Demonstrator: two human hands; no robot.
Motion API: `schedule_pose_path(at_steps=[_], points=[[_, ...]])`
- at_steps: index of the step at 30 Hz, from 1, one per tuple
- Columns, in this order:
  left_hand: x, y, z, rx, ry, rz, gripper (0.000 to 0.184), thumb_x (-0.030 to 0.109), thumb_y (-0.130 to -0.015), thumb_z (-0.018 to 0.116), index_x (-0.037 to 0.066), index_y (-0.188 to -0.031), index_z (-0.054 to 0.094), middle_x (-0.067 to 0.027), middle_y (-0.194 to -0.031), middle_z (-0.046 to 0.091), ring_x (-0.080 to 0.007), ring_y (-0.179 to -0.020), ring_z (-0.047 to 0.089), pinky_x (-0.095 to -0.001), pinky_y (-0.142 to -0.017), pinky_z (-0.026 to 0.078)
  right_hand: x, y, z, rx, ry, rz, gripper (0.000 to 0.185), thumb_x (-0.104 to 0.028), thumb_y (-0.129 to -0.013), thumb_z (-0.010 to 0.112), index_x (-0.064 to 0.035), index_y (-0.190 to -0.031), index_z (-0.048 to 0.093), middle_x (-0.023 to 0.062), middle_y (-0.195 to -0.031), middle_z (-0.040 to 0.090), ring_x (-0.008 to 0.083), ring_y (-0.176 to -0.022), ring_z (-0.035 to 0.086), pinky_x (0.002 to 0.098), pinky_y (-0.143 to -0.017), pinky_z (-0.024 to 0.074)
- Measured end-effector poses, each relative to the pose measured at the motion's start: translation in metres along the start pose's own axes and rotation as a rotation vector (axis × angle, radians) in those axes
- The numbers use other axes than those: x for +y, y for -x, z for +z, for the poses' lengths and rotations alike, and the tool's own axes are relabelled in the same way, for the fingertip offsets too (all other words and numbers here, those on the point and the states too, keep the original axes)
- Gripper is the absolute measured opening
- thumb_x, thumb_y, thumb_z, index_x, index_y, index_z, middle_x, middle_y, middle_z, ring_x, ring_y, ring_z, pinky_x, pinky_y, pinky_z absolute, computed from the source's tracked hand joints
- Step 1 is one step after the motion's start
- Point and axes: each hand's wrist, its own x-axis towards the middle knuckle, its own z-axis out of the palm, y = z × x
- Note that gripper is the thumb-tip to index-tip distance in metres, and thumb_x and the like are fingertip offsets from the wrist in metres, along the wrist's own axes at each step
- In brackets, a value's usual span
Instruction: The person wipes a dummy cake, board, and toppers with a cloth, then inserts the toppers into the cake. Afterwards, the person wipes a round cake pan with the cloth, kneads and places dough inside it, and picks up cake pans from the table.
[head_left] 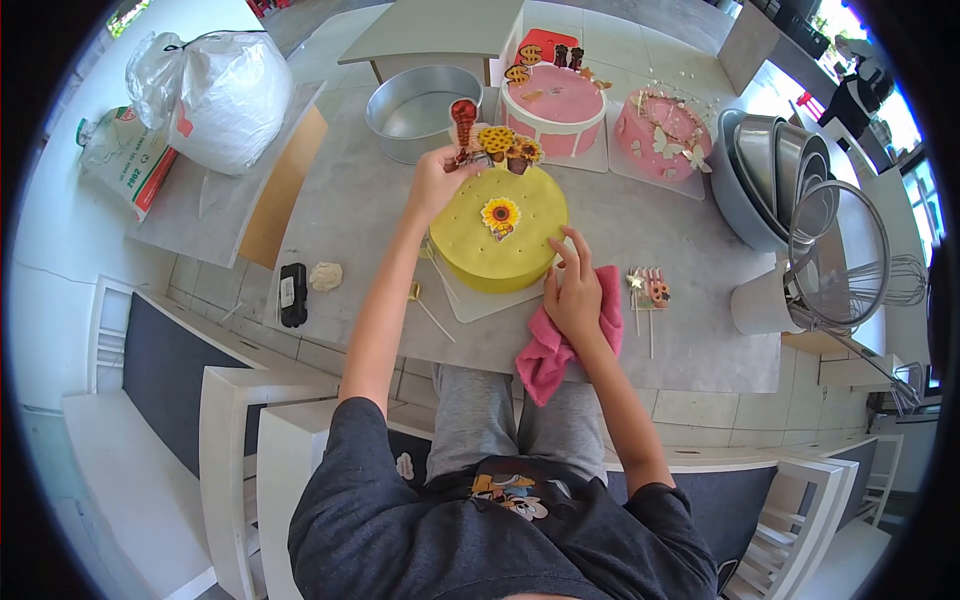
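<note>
A round yellow cake (460,228) with small dots pressed in its top stands on a pale board (478,306). A sunflower decoration (501,217) is on its top. At the cake's back left edge my left hand (440,182) is closed on a sunflower topper (496,143); a red-brown topper (463,118) rises beside the fingers. My right hand (575,292) rests against the cake's right side, fingers apart, its wrist over a pink cloth (548,352).
Pink cakes (556,100) (662,137) and a round metal tin (412,108) stand behind. At right are nested bowls (750,190), a whisk (890,280) and small toppers (650,288). A black object (293,296) and a white lump (326,276) lie left.
</note>
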Motion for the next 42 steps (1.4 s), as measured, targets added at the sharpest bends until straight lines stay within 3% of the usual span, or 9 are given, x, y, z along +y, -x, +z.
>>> schedule_pose_path(at_steps=[3, 14, 19, 22, 24, 29, 32, 33, 42], points=[[0.004, 0.005, -0.005, 0.104, -0.439, 0.212, 0.029, 0.011, -0.069, 0.069, -0.003, -0.093, 0.061, -0.0074, -0.084, 0.065, -0.0135, -0.071, 0.058, -0.0255, -0.068, 0.045, -0.001, -0.001, 0.0, -0.007, -0.058, 0.051, 0.04, -0.001, -0.071, 0.05, -0.0065, -0.11, 0.05, 0.0138, -0.123, 0.043, 0.0299, -0.097, 0.053, 0.0367, -0.076, 0.0455], [0.0, 0.001, -0.002, -0.005, -0.158, 0.053, 0.035, 0.012, -0.068, 0.071, -0.002, -0.098, 0.061, -0.0085, -0.084, 0.065, -0.0138, -0.074, 0.058, -0.0274, -0.072, 0.044, -0.003, -0.001, -0.003, -0.01, -0.06, 0.047, 0.042, 0.0, -0.07, 0.05, -0.0069, -0.111, 0.049, 0.0135, -0.125, 0.042, 0.0282, -0.094, 0.055, 0.036, -0.071, 0.0468], [-0.005, 0.005, -0.003, -0.056, -0.147, -0.008, 0.048, 0.015, -0.066, 0.073, -0.003, -0.106, 0.056, -0.0088, -0.09, 0.063, -0.0158, -0.079, 0.058, -0.0293, -0.074, 0.044, -0.017, -0.008, -0.044, -0.206, -0.035, 0.031, 0.047, -0.012, -0.071, 0.058, -0.0091, -0.117, 0.046, 0.0127, -0.126, 0.041, 0.0299, -0.107, 0.047, 0.0419, -0.088, 0.0379], [0.012, 0.019, 0.01, 0.072, -0.186, 0.182, 0.061, 0.019, -0.064, 0.075, 0.0, -0.115, 0.048, -0.0109, -0.108, 0.055, -0.0198, -0.097, 0.052, -0.0345, -0.084, 0.039, -0.026, 0.008, -0.077, -0.254, 0.223, 0.023, 0.055, -0.024, -0.07, 0.062, -0.011, -0.121, 0.044, 0.013, -0.128, 0.04, 0.0335, -0.116, 0.037, 0.0488, -0.098, 0.0252], [0.035, 0.027, 0.017, 0.564, -0.397, 0.554, 0.07, 0.022, -0.063, 0.076, 0.002, -0.12, 0.042, -0.0123, -0.121, 0.042, -0.0262, -0.112, 0.038, -0.0409, -0.093, 0.03, -0.028, 0.029, -0.087, -0.263, 0.192, 0.03, 0.057, -0.03, -0.071, 0.062, -0.0116, -0.122, 0.044, 0.0131, -0.127, 0.04, 0.0346, -0.118, 0.034, 0.051, -0.099, 0.0218], [0.093, 0.017, 0.029, 0.38, -0.962, 0.741, 0.045, 0.022, -0.063, 0.072, 0.019, -0.105, 0.057, -0.0041, -0.122, 0.042, -0.0275, -0.114, 0.035, -0.0454, -0.099, 0.021, -0.01, 0.09, -0.061, -0.278, 0.278, -0.039, 0.055, -0.041, -0.073, 0.058, -0.0119, -0.119, 0.048, 0.0137, -0.125, 0.042, 0.0353, -0.119, 0.032, 0.0532, -0.1, 0.0184], [0.091, 0.001, 0.038, 0.133, -1.298, 0.575, 0.038, 0.023, -0.067, 0.069, 0.018, -0.103, 0.059, -0.0019, -0.122, 0.044, -0.0223, -0.117, 0.035, -0.0499, -0.105, 0.009, -0.009, 0.095, -0.053, -0.132, 0.341, -0.038, 0.052, -0.045, -0.075, 0.054, -0.0114, -0.115, 0.052, 0.0139, -0.124, 0.043, 0.0349, -0.119, 0.033, 0.0541, -0.099, 0.0181], [0.091, -0.003, 0.04, 0.087, -1.34, 0.553, 0.031, 0.022, -0.069, 0.067, 0.019, -0.099, 0.061, -0.0014, -0.114, 0.052, -0.0183, -0.118, 0.036, -0.0539, -0.105, -0.003, -0.009, 0.095, -0.052, -0.12, 0.332, -0.033, 0.051, -0.044, -0.075, 0.054, -0.011, -0.114, 0.053, 0.014, -0.124, 0.043, 0.0351, -0.119, 0.033, 0.0541, -0.099, 0.0183], [0.095, -0.004, 0.046, -0.029, -1.406, 0.305, 0.014, 0.018, -0.074, 0.06, 0.017, -0.089, 0.062, 0.0005, -0.077, 0.062, -0.0151, -0.091, 0.055, -0.0571, -0.102, -0.008, -0.007, 0.098, -0.053, -0.087, 0.311, -0.034, 0.05, -0.043, -0.076, 0.054, -0.011, -0.113, 0.053, 0.0127, -0.124, 0.043, 0.0337, -0.119, 0.034, 0.053, -0.1, 0.0179]])
